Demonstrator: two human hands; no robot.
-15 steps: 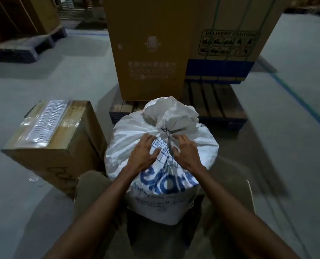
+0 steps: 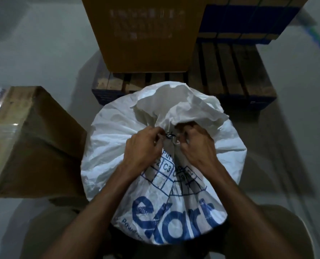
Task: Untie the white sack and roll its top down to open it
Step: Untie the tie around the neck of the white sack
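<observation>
Left hand (image 2: 143, 146) and right hand (image 2: 194, 144) pinch the dark tie (image 2: 170, 135) between them at the white sack's (image 2: 118, 146) neck; bunched top just beyond.

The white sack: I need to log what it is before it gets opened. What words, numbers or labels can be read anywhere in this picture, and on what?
"C3": blue grid cell on the white sack, below the tied neck.
"Pur", cut off: on the sack, above the grid.
Large blue brand lettering, low on the sack: folded, only partly legible.
"Powd", cut off: small blue print beneath it.
Pale print on the tall cardboard box: too blurred to read.
</observation>
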